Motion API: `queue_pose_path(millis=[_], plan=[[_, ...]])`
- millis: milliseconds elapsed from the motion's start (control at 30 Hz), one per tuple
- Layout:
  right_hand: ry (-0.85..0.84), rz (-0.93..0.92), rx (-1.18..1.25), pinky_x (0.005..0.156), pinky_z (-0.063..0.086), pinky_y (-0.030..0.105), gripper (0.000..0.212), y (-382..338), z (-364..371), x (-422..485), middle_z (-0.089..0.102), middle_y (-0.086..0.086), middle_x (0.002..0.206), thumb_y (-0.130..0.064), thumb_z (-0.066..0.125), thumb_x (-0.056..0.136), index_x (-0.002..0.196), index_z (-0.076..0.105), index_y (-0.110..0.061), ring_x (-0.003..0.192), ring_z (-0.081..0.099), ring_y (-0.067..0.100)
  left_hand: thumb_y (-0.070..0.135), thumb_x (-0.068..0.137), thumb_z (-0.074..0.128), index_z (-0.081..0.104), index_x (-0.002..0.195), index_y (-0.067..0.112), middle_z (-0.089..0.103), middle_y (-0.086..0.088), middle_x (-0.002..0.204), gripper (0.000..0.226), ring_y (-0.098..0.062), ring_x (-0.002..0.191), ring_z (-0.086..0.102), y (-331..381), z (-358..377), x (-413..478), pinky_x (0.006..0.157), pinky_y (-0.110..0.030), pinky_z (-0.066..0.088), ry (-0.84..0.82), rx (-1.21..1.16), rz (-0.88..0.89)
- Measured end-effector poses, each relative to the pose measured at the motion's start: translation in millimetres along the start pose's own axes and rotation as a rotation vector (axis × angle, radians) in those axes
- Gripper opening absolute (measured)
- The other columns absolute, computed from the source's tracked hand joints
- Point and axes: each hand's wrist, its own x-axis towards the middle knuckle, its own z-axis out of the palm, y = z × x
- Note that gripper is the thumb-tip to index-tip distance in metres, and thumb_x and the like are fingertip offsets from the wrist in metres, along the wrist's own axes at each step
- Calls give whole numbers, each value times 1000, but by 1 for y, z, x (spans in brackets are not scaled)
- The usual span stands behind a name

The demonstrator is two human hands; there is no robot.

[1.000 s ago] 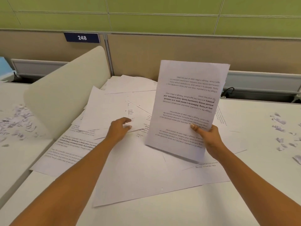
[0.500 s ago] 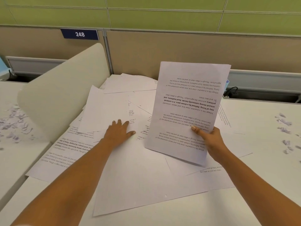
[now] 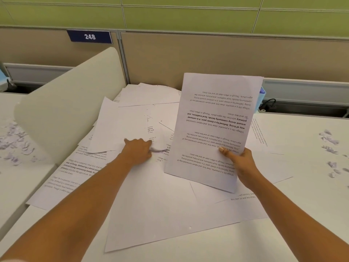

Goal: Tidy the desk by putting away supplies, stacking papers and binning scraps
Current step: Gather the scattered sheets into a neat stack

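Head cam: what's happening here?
A person is collecting papers on a white desk. The right hand holds printed sheets upright, text upside down to the camera. The left hand appears to pinch a loose sheet from the scattered pile, though that spot is blurred. Torn scraps lie on the desk at both sides, not yet binned.

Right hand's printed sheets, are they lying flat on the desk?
No, the right hand holds the printed sheets upright, their text facing the camera.
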Motion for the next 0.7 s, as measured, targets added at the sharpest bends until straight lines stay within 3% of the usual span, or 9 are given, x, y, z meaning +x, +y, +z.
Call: queue_pose_path(millis=[67, 200, 300, 367, 433, 467, 533, 633, 700], plan=[[21, 15, 4, 77, 57, 44, 26, 0, 0, 1, 71, 8, 99, -15, 73, 76, 100, 64, -13, 90, 69, 28, 14, 95, 33, 44, 126, 12, 53, -7, 121, 34, -26, 122, 44, 8, 0, 2, 106, -57, 27, 24, 83, 1], [28, 31, -21, 66, 60, 36, 19, -1, -2, 4, 71, 4, 94, -11, 67, 82, 101, 63, -12, 79, 70, 21, 12, 96, 30, 52, 125, 12, 47, -5, 133, 36, -22, 140, 23, 20, -2, 1, 110, -59, 12, 101, 101, -37], [8, 70, -16, 62, 60, 32, 18, -2, -8, 7, 69, 3, 93, -6, 61, 87, 103, 60, -13, 79, 68, 21, 22, 100, 25, 60, 117, 13, 57, -3, 124, 40, -21, 136, 33, 35, -4, -9, 114, -51, 9, 220, -46, -57], [-5, 112, -14, 69, 59, 37, 22, -1, -12, 9, 68, 6, 98, -3, 56, 89, 109, 57, -11, 84, 67, 25, 22, 100, 28, 65, 104, 9, 67, -6, 104, 39, -25, 117, 53, 48, -5, -19, 113, -47, 17, 384, -178, -74], [-9, 158, -25, 81, 55, 47, 27, 0, -16, 10, 66, 14, 109, -1, 53, 91, 116, 54, -8, 95, 64, 33, 23, 100, 29, 67, 89, 6, 69, -13, 79, 43, -30, 84, 66, 61, -10, -30, 101, -44, 38, 536, -341, -93], [-11, 178, -32, 86, 52, 50, 29, 0, -17, 10, 64, 16, 115, -1, 51, 92, 119, 53, -7, 101, 62, 36, 24, 100, 28, 66, 90, 5, 68, -16, 75, 43, -32, 76, 66, 67, -14, -37, 86, -41, 46, 536, -411, -94], [-14, 207, -33, 89, 50, 52, 33, 0, -21, 11, 61, 19, 121, 0, 49, 93, 125, 50, -5, 107, 60, 38, 26, 102, 26, 62, 106, 10, 68, -17, 85, 40, -34, 79, 65, 80, -23, -48, 66, -33, 40, 486, -474, -98], [-33, 246, -21, 81, 53, 47, 34, -3, -22, 8, 59, 18, 122, -2, 46, 95, 129, 47, -5, 107, 59, 38, 32, 102, 24, 51, 130, 22, 68, -9, 103, 40, -29, 91, 64, 99, -36, -59, 67, -30, 40, 470, -485, -72], [-63, 267, 8, 74, 58, 43, 32, -4, -22, 6, 60, 17, 120, -4, 44, 96, 128, 47, -6, 101, 61, 35, 33, 101, 28, 54, 129, 24, 71, -4, 99, 39, -23, 83, 67, 109, -39, -65, 63, -28, 44, 555, -489, -8]])
